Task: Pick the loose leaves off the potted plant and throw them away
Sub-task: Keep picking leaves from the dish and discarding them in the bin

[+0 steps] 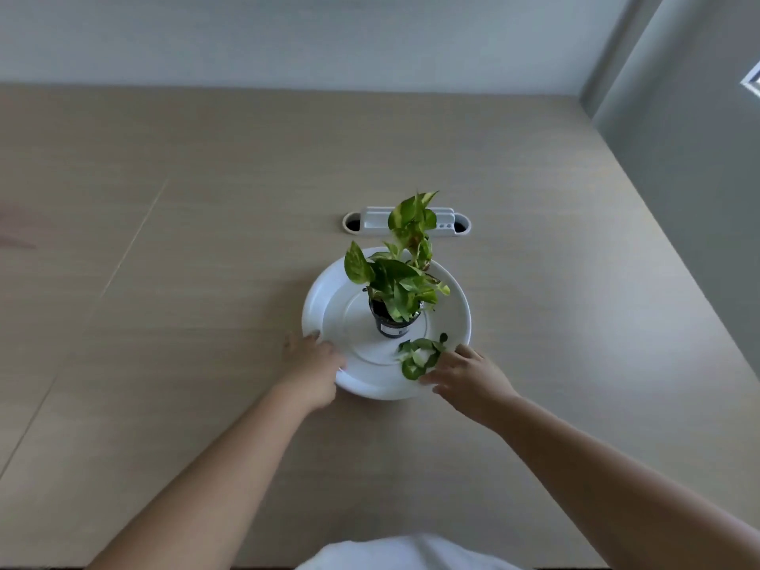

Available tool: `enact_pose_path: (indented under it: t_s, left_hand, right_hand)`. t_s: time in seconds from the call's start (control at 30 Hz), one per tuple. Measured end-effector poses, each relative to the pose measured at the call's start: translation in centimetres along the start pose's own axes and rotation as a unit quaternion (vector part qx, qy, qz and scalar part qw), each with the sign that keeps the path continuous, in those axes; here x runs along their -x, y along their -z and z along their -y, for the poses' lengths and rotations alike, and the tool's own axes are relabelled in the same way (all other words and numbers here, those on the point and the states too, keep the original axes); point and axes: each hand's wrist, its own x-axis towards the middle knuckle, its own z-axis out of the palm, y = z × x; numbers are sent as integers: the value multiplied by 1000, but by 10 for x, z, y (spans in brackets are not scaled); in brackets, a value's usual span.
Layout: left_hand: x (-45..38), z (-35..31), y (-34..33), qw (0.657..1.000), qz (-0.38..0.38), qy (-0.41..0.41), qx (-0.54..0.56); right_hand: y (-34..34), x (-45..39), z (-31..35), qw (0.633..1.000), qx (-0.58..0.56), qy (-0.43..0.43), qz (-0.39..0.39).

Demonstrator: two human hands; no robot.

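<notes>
A small potted plant (pixel 397 281) with green and yellow leaves stands in a dark pot on a round white plate (pixel 329 306) at the middle of the table. A heap of loose green leaves (pixel 419 355) lies on the plate's near right part. My left hand (pixel 312 364) grips the plate's near left rim. My right hand (pixel 469 376) rests at the plate's near right rim, fingers spread and touching the edge of the leaf heap, with nothing held in it.
The light wooden table (pixel 205 281) stretches wide on all sides. A white cable-port cover (pixel 444 224) is set into the table just behind the plant. A grey wall (pixel 678 158) borders the table on the right.
</notes>
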Motion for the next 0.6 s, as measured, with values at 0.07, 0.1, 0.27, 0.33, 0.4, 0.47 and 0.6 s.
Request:
enact_pose_path:
  t_s: [0.07, 0.1, 0.27, 0.33, 0.4, 0.47, 0.6]
  left_hand:
    - [5, -18, -8, 998, 22, -48, 34]
    - [7, -27, -14, 996, 28, -66, 59]
    - [5, -19, -30, 980, -14, -86, 178]
    - [3, -5, -29, 976, -27, -91, 197]
    - [1, 4, -22, 978, -4, -81, 192]
    - [-2, 7, -10, 975, 47, -80, 203]
    - [-13, -7, 6, 941, 82, -70, 319]
  right_hand:
    - [5, -8, 9, 999, -33, -9, 25]
    - [6, -14, 13, 997, -45, -21, 51]
    - [6, -25, 19, 981, -157, -41, 105]
    - [7, -25, 9, 975, -184, -58, 109]
    - [10, -29, -4, 981, -139, -80, 113]
    - [11, -35, -12, 982, -92, -106, 125]
    - [9, -48, -1, 979, -60, -128, 150]
